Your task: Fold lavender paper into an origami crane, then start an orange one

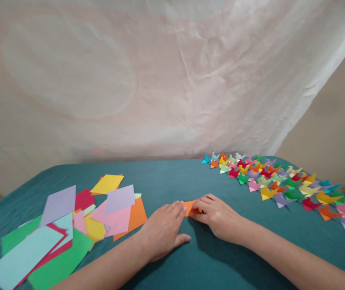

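A small orange folded paper [190,207] lies on the teal tablecloth [166,181] in front of me. My left hand [163,229] rests flat on the cloth with fingers stretched out, its fingertips touching the paper's left edge. My right hand [216,215] presses down on the paper's right part, fingers bent and pinched on it. Most of the paper is hidden under the fingers.
A loose pile of coloured paper sheets [69,225] lies at the left. Rows of several small folded paper figures [281,183] in many colours fill the right side. A creased pale cloth backdrop [160,80] hangs behind the table.
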`<state>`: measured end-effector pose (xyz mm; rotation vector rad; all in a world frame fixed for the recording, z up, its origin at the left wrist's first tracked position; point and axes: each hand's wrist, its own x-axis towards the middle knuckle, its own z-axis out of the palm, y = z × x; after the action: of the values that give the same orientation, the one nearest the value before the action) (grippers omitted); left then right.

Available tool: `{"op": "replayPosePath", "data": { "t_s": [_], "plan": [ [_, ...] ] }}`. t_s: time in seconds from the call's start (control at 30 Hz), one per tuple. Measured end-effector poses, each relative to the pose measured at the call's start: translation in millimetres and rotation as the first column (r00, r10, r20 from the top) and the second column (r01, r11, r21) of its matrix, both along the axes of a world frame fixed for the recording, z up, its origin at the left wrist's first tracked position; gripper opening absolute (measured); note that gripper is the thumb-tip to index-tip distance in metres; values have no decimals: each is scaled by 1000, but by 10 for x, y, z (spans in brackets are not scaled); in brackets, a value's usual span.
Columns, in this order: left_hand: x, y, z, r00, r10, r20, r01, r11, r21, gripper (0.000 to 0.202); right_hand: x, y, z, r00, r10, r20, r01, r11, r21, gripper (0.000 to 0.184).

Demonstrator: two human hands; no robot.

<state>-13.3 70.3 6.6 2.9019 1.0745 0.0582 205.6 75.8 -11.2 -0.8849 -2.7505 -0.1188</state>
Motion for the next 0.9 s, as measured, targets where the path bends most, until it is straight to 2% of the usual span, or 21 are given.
{"op": "replayPosePath", "data": {
  "t_s": [0.4,0.53,0.7,0.9],
  "plan": [
    [-6,8,44,999,-9,-43,8,1000,-19,63,217,-18,78,998,-35,48,36,999,-25,18],
    [-15,-9,58,998,-33,-61,32,999,-7,57,203,-15,-22,998,-50,-25,50,999,13,19],
    [-16,-13,59,997,-52,-63,52,999,-2,55,120,-24,-177,983,11,-182,6,995,95,23],
    [-5,14,66,997,-57,-53,57,998,-8,57,30,-78,-143,990,-54,-127,63,996,68,19]
  ]
}}
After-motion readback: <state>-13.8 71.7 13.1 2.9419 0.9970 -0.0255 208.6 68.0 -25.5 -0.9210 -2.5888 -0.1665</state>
